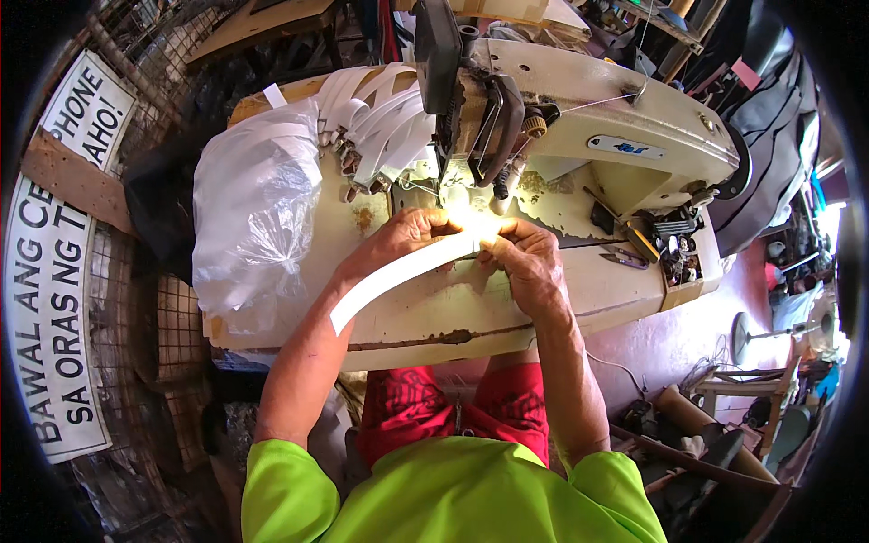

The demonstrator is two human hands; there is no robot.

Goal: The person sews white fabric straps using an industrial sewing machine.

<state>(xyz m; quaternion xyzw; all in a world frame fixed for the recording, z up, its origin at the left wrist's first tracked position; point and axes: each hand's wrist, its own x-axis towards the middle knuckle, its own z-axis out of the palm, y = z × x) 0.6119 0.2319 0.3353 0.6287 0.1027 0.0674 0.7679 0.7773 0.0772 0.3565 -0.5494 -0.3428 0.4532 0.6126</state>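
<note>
Cream-coloured industrial sewing machine with worn paint (561, 95) on a pale, chipped worktable (407, 319). Bright light under its head washes out detail around the fingertips.

Right hand (531, 261): thumb and forefinger pinch the upper end of a long, flat, curved white strip (398, 279), just in front of the needle area. Left hand (416, 228): fingers curled in beside that same end, tips reaching the glare; cannot tell exactly what they grip. The strip slopes down to the left, its lower end over the left forearm.

Containers. Left side of table: large, clear, crinkled plastic bag (258, 208), bulging with white material; single pieces cannot be told. Just beside it, a loose bundle of white looping strips (385, 122), outside the bag. Right end of table: small open tan box (683, 293), crowded with small dark and metallic bits, too small to tell singly. Near it, a screwdriver with a yellow-and-black handle (644, 244). Floor, lower right: open brown wooden bin (769, 511) with dark items inside; a thick brown roll (711, 430) lies at it.
</note>
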